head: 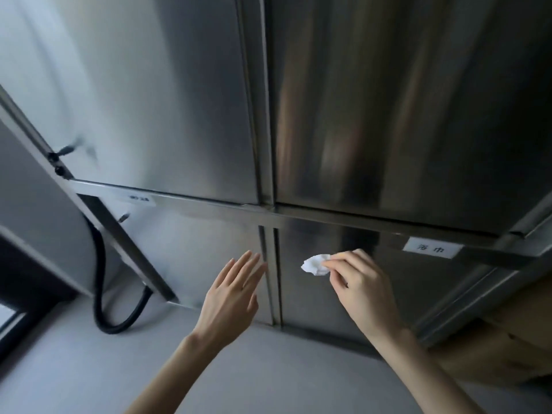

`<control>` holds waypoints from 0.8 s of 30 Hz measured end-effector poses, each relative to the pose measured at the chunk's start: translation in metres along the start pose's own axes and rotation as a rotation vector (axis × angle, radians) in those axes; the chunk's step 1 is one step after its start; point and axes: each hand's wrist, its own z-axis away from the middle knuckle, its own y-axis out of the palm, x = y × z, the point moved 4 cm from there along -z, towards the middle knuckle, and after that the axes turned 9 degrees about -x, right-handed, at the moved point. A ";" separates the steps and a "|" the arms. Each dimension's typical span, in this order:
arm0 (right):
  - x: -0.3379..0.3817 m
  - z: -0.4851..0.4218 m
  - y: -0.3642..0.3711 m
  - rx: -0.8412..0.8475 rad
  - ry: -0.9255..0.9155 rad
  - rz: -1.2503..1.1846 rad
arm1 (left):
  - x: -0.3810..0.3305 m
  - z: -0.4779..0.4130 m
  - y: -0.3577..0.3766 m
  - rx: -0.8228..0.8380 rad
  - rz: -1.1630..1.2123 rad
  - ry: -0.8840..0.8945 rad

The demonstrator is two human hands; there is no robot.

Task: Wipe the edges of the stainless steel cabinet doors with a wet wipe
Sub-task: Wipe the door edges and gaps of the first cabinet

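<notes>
While the wet wipe [315, 264] is held at the lower doors, no edge is clearly under contact.

Hands:
- The right hand [357, 282] pinches the crumpled white wipe in its fingers [343, 258]. The wipe sits just right of the centre seam [270, 279] between the two lower cabinet doors, in front of the lower right door [328, 234]. Whether it touches the panel cannot be told.
- The left hand [231, 289] is released, its fingers straight and grasping nothing. Its tips are at the left side of the seam, over the lower left door [194, 252].

Risks, as judged:
- The wipe is balled small and held by the tips only, so a stroke along the seam could pull it loose.
- Bare fingers could rub the steel and leave prints.
- A balled wipe may skip the narrow gap of the seam.
- The flat left hand could smudge the brushed panel.
- Sheet-metal edges may be sharp.

Writing:
- A white label [431, 248] up and right of the seam reads "浴巾".
- A second label [139, 198] up and left of the seam is too blurred to read.
- No brand is seen.
</notes>
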 end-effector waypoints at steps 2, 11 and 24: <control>0.034 0.012 0.027 0.024 0.046 0.007 | 0.035 0.020 -0.012 0.039 0.004 0.000; 0.113 -0.006 0.073 -0.066 0.111 0.127 | 0.122 0.034 -0.039 0.057 0.000 0.180; 0.075 -0.016 0.119 -0.138 0.125 0.190 | 0.128 -0.008 0.028 0.048 -0.040 0.279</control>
